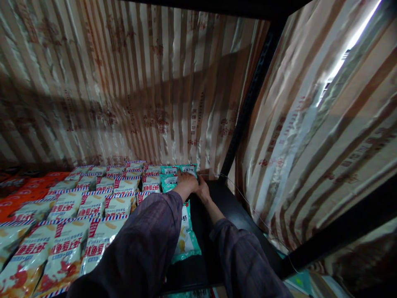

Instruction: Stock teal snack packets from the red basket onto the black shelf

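Observation:
Both my hands reach to the back of a dark shelf, where teal snack bags stand. My left hand (187, 183) is closed over the lower part of a teal snack bag (188, 169) in the back row. Close against it, my right hand (202, 189) grips that bag's right side, its fingers partly hidden. Another teal bag (170, 182) stands just left of my left hand. Under my left forearm, nearer to me, lies a larger-looking teal bag (187, 244), partly covered by the sleeve.
Rows of white snack bags with red lettering (66, 246) fill the shelf's left side, with orange bags (29, 190) beyond. Striped sheeting (173, 91) hangs behind and at right. A black post (248, 103) rises at the back corner; a thin wire (245, 198) runs along the right edge.

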Demonstrator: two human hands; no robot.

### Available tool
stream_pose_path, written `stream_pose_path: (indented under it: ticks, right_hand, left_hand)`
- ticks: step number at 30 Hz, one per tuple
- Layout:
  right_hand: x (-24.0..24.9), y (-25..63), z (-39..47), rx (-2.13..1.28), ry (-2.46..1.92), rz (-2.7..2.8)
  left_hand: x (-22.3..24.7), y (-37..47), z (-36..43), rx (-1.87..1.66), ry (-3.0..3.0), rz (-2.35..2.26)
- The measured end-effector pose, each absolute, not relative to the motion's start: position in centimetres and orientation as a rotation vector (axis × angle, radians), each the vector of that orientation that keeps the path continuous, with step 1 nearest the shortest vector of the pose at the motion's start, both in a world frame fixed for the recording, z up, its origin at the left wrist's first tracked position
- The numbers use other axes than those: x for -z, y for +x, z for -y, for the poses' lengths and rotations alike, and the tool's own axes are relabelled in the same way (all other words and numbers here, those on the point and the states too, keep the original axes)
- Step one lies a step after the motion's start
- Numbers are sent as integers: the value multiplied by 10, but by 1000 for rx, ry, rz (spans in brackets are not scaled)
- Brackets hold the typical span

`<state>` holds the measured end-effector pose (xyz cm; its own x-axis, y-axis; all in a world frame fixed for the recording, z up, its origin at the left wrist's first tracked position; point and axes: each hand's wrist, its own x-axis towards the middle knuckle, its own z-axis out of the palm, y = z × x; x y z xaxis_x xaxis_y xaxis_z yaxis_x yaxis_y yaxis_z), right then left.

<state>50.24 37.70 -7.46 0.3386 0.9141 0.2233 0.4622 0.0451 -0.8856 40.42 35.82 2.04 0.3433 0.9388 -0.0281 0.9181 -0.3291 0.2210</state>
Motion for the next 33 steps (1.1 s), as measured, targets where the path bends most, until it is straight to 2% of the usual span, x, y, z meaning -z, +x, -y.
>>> stream_pose_path:
  ticks: [13, 20, 26, 33]
  right_hand:
    - [75, 506, -383, -510, -1579, 1291]
    - [74, 507, -376, -481, -1613, 1326]
    - [69, 492, -365, -197, -1550, 1437]
    - [55, 473, -369, -207, -1622, 1545]
  left_hand:
    - [-20, 400, -358, -110, 2478, -1739]
    - [-26, 397, -355, -199, 2472, -1742]
    - [-28, 365, -357, -423, 2341, -1927]
    - [-15, 328, -369, -385, 2225, -2015]
